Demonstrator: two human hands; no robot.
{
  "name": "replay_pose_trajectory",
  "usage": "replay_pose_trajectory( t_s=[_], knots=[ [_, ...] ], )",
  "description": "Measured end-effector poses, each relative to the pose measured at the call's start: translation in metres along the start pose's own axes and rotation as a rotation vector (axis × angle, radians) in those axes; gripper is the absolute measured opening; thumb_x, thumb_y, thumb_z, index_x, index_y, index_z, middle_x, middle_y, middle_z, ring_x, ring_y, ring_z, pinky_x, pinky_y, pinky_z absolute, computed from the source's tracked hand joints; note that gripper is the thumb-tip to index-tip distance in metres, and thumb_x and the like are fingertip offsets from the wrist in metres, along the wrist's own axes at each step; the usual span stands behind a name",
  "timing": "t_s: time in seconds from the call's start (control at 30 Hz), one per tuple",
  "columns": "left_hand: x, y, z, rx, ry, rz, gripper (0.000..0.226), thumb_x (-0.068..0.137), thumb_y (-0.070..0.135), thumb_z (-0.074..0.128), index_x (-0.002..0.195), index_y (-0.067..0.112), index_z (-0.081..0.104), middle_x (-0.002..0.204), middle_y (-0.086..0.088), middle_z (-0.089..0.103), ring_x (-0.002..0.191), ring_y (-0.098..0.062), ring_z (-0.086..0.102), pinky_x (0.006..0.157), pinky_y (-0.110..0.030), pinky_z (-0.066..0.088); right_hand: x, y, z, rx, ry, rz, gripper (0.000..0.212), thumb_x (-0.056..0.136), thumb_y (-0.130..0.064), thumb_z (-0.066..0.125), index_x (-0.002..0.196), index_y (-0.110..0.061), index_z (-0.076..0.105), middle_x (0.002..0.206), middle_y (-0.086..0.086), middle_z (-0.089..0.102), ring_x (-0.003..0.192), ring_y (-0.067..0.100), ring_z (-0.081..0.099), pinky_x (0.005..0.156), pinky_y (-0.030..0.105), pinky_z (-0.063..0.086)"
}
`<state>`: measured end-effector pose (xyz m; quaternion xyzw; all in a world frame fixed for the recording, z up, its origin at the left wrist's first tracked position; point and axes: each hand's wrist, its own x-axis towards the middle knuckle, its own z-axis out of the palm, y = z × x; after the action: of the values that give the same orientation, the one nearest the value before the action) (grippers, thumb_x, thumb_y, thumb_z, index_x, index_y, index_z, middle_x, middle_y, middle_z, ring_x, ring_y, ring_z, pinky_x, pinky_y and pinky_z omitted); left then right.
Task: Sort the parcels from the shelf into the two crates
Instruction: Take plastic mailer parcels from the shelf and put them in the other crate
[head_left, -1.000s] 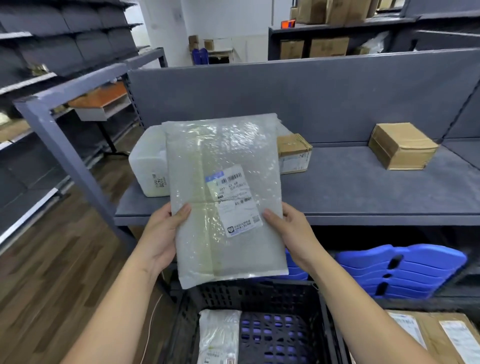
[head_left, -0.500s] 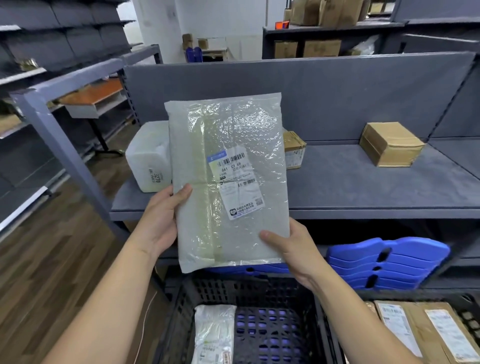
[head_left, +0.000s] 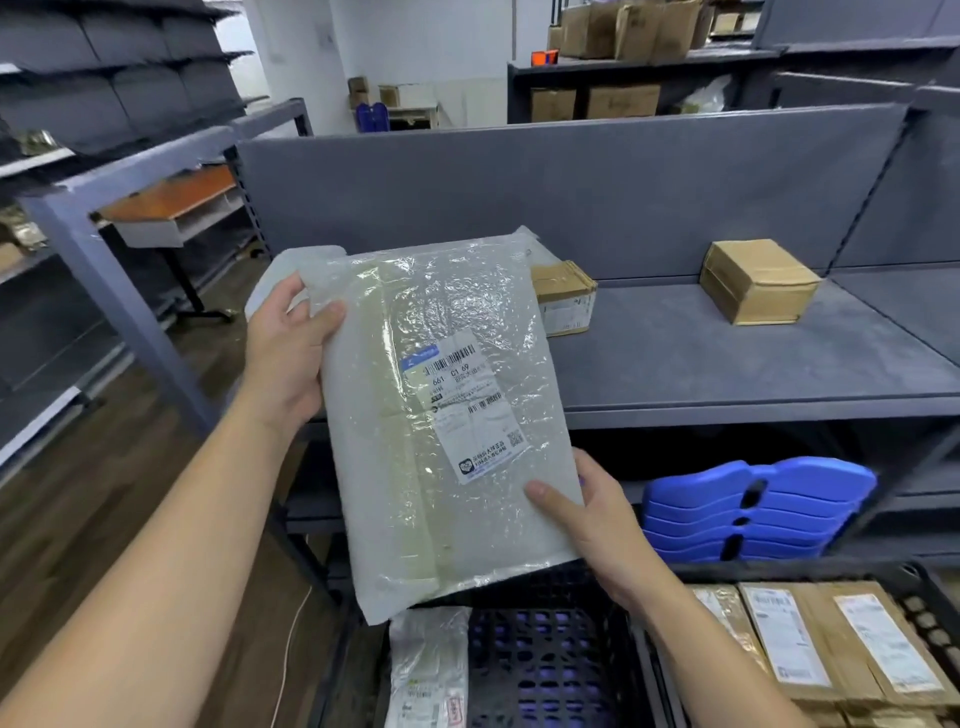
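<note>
Left hand (head_left: 288, 358) clamped on the upper left edge of the bubble-wrap parcel (head_left: 441, 415), right hand (head_left: 597, 525) pinching its lower right corner (label facing up). Held tilted above the black crate (head_left: 550, 670), ahead of the shelf (head_left: 727, 374) front edge; two cardboard boxes (head_left: 758, 280) farther back.

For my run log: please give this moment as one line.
stage: parcel check | held: bubble mailer, label up | left hand: top edge | right hand: bottom corner | below: black crate
</note>
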<state>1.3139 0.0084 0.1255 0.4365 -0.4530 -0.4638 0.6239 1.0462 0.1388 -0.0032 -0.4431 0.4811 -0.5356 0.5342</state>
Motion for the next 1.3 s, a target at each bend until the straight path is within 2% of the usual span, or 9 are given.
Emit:
replay_pose_trajectory(
  t_s=[0.17,0.27,0.5,0.6,0.7,0.8,0.97,1.13,1.3],
  knots=[
    [-0.002,0.006,0.000,0.023,0.070,0.015,0.030,0.097,-0.007,0.060,0.117,0.015,0.067,0.104,-0.003,0.080,0.091,-0.020,0.077,0.074,-0.034,0.063,-0.015,0.015,-0.002,-0.500,0.060,-0.362,0.100,0.081,-0.054,0.082,0.156,-0.055,0.015,0.160,-0.014,0.036,0.145,0.002,0.041,0.114,0.026,0.040],
    [-0.001,0.015,0.002,0.058,0.067,0.023,0.031,0.098,-0.007,0.059,0.105,0.022,0.067,0.095,0.002,0.080,0.086,-0.016,0.077,0.077,-0.036,0.064,-0.014,0.039,-0.008,-1.121,0.039,-0.723,0.124,0.067,-0.074,0.082,0.164,-0.039,0.012,0.173,0.010,-0.007,0.161,0.030,0.008,0.121,0.054,0.028],
    [-0.006,0.027,0.016,0.099,0.003,0.055,0.022,0.102,0.003,0.059,0.117,0.018,0.064,0.101,0.000,0.080,0.090,-0.018,0.077,0.081,-0.040,0.065,0.004,0.040,0.037,-1.217,0.398,-1.023,0.085,0.079,0.013,0.053,0.153,-0.026,0.038,0.166,0.014,0.026,0.153,0.046,0.027,0.115,0.077,0.023],
    [-0.002,0.035,0.016,-0.006,-0.060,0.053,0.032,0.106,0.032,0.057,0.132,0.016,0.065,0.118,-0.004,0.075,0.097,-0.022,0.072,0.083,-0.038,0.060,0.010,0.038,0.041,-0.999,0.385,-1.094,0.076,0.088,0.010,0.072,0.151,-0.023,0.045,0.161,0.012,0.042,0.147,0.044,0.041,0.111,0.070,0.039],
    [0.003,0.036,0.009,-0.130,-0.086,0.013,0.050,0.106,0.058,0.040,0.135,0.024,0.061,0.122,-0.010,0.065,0.093,-0.022,0.064,0.084,-0.039,0.057,0.009,0.027,0.045,-0.452,0.336,-0.817,0.046,0.100,-0.030,0.067,0.145,-0.035,0.057,0.151,-0.003,0.057,0.139,0.018,0.055,0.112,0.042,0.049],
    [0.008,0.024,-0.003,-0.090,0.012,-0.017,0.051,0.107,0.058,0.036,0.135,0.022,0.058,0.119,-0.008,0.069,0.102,-0.023,0.069,0.093,-0.041,0.056,0.010,0.001,0.053,-0.061,0.499,-0.519,0.022,0.097,-0.014,0.069,0.115,-0.027,0.074,0.116,-0.021,0.076,0.113,0.000,0.068,0.096,0.021,0.052],
    [0.006,-0.007,-0.011,0.061,0.092,-0.126,0.032,0.100,0.042,0.060,0.126,0.023,0.062,0.117,0.001,0.064,0.110,-0.021,0.061,0.093,-0.041,0.053,0.014,-0.022,0.043,0.819,0.229,0.124,0.047,0.092,-0.026,0.064,0.136,-0.008,0.062,0.127,0.013,0.073,0.121,0.030,0.068,0.106,0.047,0.051],
    [-0.018,-0.044,0.022,-0.028,-0.232,-0.316,0.045,0.093,0.028,0.073,0.135,0.018,0.062,0.121,-0.003,0.076,0.110,-0.024,0.070,0.092,-0.048,0.059,0.015,-0.014,0.050,0.966,0.092,0.307,0.054,0.094,-0.034,0.060,0.140,-0.005,0.059,0.135,0.018,0.068,0.122,0.030,0.068,0.092,0.044,0.062],
    [-0.008,-0.048,0.037,-0.188,-0.118,-0.249,0.041,0.098,0.010,0.065,0.138,0.007,0.061,0.129,-0.014,0.072,0.114,-0.029,0.071,0.094,-0.046,0.061,0.017,-0.013,0.044,0.915,0.058,0.316,0.057,0.096,-0.036,0.062,0.144,-0.005,0.057,0.139,0.018,0.065,0.129,0.033,0.063,0.093,0.044,0.061]
  ],
)
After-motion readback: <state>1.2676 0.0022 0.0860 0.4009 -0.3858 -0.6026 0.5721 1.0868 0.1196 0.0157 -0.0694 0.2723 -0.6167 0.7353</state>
